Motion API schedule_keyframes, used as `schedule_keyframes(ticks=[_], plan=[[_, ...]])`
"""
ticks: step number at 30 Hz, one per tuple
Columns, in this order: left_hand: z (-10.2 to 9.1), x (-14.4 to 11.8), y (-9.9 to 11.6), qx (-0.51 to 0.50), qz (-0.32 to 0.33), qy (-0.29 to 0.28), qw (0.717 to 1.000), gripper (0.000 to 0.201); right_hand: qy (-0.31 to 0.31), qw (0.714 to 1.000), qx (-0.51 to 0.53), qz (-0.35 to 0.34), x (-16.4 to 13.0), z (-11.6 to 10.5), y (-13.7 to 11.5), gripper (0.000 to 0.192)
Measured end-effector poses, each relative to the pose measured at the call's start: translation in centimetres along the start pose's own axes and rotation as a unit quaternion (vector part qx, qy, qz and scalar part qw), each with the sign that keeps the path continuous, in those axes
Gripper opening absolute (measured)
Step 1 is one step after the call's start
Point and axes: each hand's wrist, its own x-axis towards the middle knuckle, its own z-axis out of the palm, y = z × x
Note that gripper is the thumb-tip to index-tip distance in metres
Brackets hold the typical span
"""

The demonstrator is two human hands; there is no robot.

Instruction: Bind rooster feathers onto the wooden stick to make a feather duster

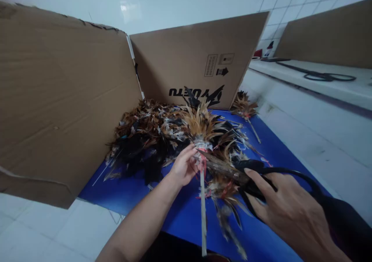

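Note:
My left hand grips a feather bundle at its white-wrapped neck, with a thin pale stick hanging down from it. My right hand is shut on a pair of black-handled scissors. The rusty blades point left and reach the bundle's neck, right by my left fingers. Brown, black and tan feathers lie heaped on a blue mat behind my left hand.
Brown cardboard sheets stand as walls at left and behind. A second small feather bundle on a stick lies at the mat's far right. Another pair of scissors rests on the white counter at right, near a small bottle.

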Motion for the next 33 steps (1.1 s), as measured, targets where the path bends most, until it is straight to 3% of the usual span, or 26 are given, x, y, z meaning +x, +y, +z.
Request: schedule_keyframes(ticks=[8, 18, 33], plan=[[0.3, 0.1, -0.5, 0.017, 0.006, 0.026, 1.000, 0.033, -0.003, 1.000, 0.002, 0.003, 0.0, 0.2, -0.5, 0.029], [0.4, 0.0, -0.8, 0.054, 0.024, -0.022, 0.998, 0.029, -0.034, 0.999, 0.001, 0.013, -1.0, 1.2, -0.8, 0.033], [1.0, -0.3, -0.8, 0.071, 0.027, -0.044, 0.996, 0.028, -0.025, 1.000, 0.001, 0.007, -1.7, 1.6, -0.8, 0.030]])
